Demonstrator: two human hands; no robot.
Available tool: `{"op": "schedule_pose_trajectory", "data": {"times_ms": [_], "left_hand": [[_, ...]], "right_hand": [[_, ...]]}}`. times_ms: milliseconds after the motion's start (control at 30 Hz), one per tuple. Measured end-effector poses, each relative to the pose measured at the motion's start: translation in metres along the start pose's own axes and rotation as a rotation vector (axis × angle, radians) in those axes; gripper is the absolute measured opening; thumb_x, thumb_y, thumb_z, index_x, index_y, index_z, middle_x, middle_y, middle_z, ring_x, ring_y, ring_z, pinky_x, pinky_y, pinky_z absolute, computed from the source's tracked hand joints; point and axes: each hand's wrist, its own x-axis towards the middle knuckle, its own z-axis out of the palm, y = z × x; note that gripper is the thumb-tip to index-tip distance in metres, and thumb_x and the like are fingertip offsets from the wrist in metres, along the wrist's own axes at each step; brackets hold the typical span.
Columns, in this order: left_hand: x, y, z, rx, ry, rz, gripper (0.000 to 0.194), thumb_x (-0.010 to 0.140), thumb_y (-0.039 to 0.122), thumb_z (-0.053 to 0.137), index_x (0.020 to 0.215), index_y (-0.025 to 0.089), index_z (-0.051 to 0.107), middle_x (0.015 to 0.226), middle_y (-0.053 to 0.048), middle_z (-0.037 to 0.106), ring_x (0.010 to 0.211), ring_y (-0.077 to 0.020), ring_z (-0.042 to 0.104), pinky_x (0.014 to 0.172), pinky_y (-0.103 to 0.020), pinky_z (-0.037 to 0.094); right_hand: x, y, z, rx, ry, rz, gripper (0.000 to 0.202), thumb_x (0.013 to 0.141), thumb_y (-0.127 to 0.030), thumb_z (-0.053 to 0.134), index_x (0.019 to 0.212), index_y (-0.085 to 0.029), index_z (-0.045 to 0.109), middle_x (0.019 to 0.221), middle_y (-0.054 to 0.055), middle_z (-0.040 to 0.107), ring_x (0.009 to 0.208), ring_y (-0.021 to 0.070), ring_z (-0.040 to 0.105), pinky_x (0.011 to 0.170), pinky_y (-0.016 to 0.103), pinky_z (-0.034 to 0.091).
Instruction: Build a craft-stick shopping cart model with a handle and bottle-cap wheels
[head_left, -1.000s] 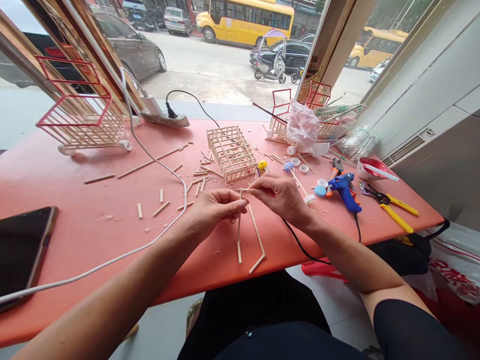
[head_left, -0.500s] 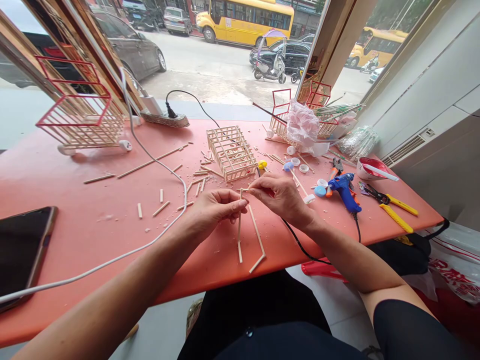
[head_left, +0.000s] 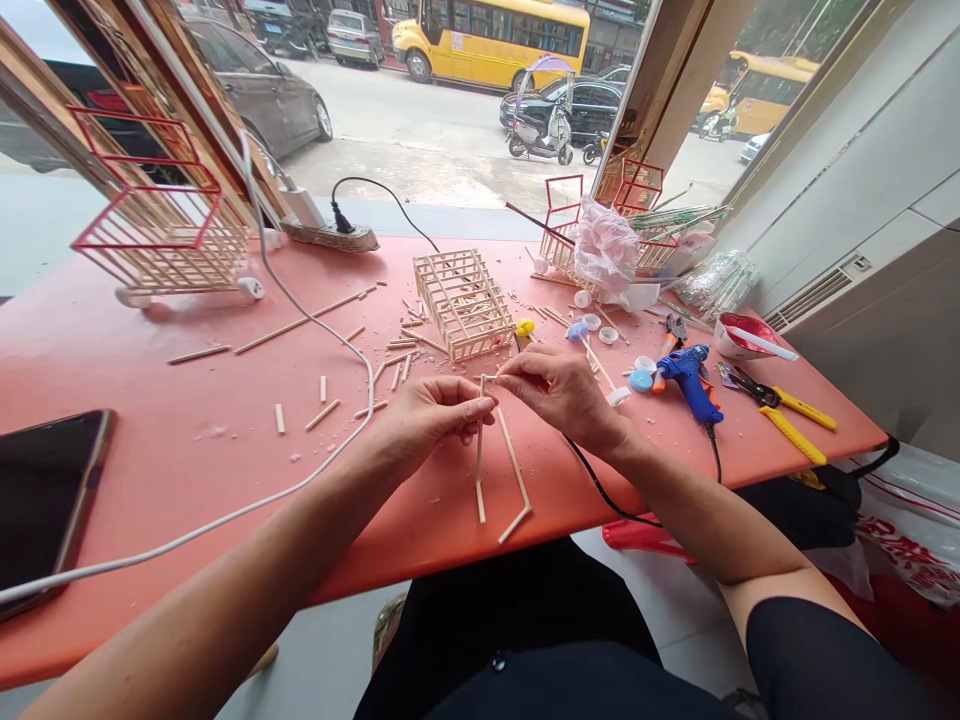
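Note:
My left hand (head_left: 454, 412) pinches a thin wooden stick (head_left: 479, 460) near its upper end; its lower end joins a short, angled piece. Beside it, my right hand (head_left: 555, 392) is closed on a small stick piece (head_left: 491, 378) that meets the top of the long stick. A second bent stick (head_left: 514, 460) slants down to the right below my hands, its short end near the table's front edge. Just beyond my hands stands a slatted wooden basket frame (head_left: 463, 305).
On the pink table (head_left: 225, 400) lie cut sticks, a white cable (head_left: 352, 345), a phone (head_left: 49, 500), a blue glue gun (head_left: 690, 382) and yellow-handled pliers (head_left: 791, 430). A red-rimmed model cart (head_left: 165, 240) stands back left; a pink plastic bag (head_left: 606, 250) sits back right.

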Motion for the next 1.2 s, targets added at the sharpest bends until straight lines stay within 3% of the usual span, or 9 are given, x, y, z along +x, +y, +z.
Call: {"op": "schedule_pose_trajectory", "data": {"times_ms": [367,633,867,1200], "left_hand": [[0.0002,-0.0007,-0.0005,0.011,0.015,0.0,0.042,0.054,0.048,0.098,0.069,0.015,0.076,0.067,-0.006,0.073,0.052,-0.0101,0.054,0.052,-0.025,0.048],[0.0026,-0.0068,-0.0066,0.038,-0.034,0.019,0.039,0.064,0.048,0.096,0.076,0.015,0.078,0.073,-0.007,0.076,0.056,-0.0102,0.057,0.056,-0.024,0.051],[0.0,0.0001,-0.0004,0.018,0.009,0.005,0.043,0.054,0.049,0.099,0.068,0.015,0.076,0.067,-0.006,0.073,0.053,-0.0104,0.054,0.052,-0.025,0.048],[0.0003,0.0001,0.001,-0.01,0.002,0.0,0.042,0.053,0.047,0.099,0.066,0.015,0.076,0.066,-0.006,0.073,0.052,-0.0095,0.054,0.051,-0.024,0.047]], "right_hand": [[0.0007,0.0015,0.0004,0.006,0.008,-0.018,0.017,0.097,-0.018,0.068,0.082,-0.017,0.075,0.077,0.001,0.068,0.066,0.0104,0.052,0.064,0.025,0.042],[0.0007,0.0035,0.0019,0.019,0.014,-0.031,0.017,0.096,-0.019,0.068,0.082,-0.016,0.076,0.078,0.001,0.07,0.067,0.0108,0.055,0.065,0.025,0.043],[0.0006,0.0043,0.002,0.002,0.008,-0.013,0.016,0.096,-0.02,0.068,0.082,-0.017,0.076,0.078,0.001,0.069,0.067,0.011,0.054,0.065,0.025,0.043],[0.0005,0.0028,0.0019,-0.006,0.008,-0.012,0.016,0.096,-0.019,0.068,0.082,-0.017,0.076,0.078,0.001,0.069,0.066,0.011,0.053,0.065,0.025,0.043]]}}
